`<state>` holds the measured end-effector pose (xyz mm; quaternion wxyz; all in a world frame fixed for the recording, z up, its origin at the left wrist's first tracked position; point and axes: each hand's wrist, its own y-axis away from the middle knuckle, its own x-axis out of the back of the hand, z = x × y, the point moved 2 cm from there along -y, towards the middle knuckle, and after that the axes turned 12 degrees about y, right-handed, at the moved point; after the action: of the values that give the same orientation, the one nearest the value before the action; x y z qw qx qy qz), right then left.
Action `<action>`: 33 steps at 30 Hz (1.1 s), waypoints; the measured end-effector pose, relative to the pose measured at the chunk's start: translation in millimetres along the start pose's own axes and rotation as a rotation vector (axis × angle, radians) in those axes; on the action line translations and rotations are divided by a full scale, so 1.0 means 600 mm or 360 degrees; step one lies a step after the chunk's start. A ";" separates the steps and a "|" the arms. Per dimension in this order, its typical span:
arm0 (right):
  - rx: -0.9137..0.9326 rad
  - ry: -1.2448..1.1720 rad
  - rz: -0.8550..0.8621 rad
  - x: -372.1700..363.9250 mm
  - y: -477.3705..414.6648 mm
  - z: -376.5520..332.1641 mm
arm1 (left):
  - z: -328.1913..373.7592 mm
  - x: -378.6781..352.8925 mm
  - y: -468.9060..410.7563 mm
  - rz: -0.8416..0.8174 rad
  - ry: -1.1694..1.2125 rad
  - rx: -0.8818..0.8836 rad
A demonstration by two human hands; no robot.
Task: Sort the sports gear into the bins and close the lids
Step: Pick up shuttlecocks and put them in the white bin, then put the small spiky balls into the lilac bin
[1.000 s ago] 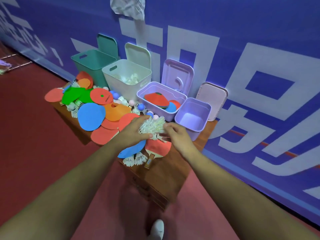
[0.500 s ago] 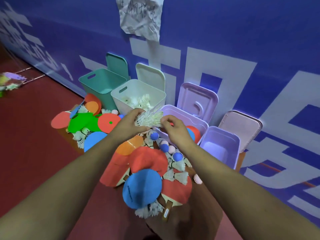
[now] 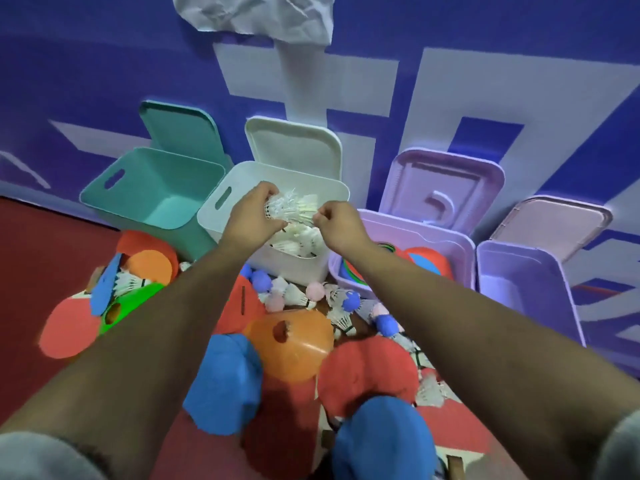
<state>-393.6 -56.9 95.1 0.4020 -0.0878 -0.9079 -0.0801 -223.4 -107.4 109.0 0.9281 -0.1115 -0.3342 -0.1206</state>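
Both hands — left hand [image 3: 250, 216], right hand [image 3: 337, 223] — pinch a white feathered shuttlecock bundle [image 3: 292, 210] above the white plastic bin [image 3: 221, 216]; uneven release could spill some outside.

A deep blue wall banner [image 3: 104, 64] fills the whole back of the scene, printed with large pale lavender-white block characters [image 3: 374, 77] whose thick strokes run across it in bars and right angles. A crumpled sheet of white paper [image 3: 256, 15] hangs at the top edge of the banner, creased and wrinkled; any writing on it cannot be read. Lower left, a dark red smooth floor [image 3: 38, 244] meets the foot of the banner along a slanting line. At the bottom right, a small patch of brown wooden bench [image 3: 455, 467] shows. The light is even and cool, with a bluish-violet cast over the pale surfaces.
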 end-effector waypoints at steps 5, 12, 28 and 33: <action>-0.0109 0.0161 0.0032 -0.032 -0.015 0.004 | -0.064 0.001 -0.045 -0.0298 -0.0096 -0.0010; -0.0146 0.0030 0.0154 -0.021 0.141 0.065 | -0.069 -0.006 0.096 -0.0326 0.0406 -0.0120; -0.0449 0.0485 -0.0057 -0.100 0.268 0.226 | -0.100 -0.260 0.153 -0.0953 -0.0047 0.0199; -0.0532 0.0576 -0.0076 -0.122 0.238 0.240 | -0.132 -0.308 0.139 -0.1033 -0.0258 -0.0065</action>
<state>-416.2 105.8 -44.3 0.5360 -0.1160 -0.7969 -0.2531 -289.7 -23.7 -80.8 0.8092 -0.0271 -0.4226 -0.4073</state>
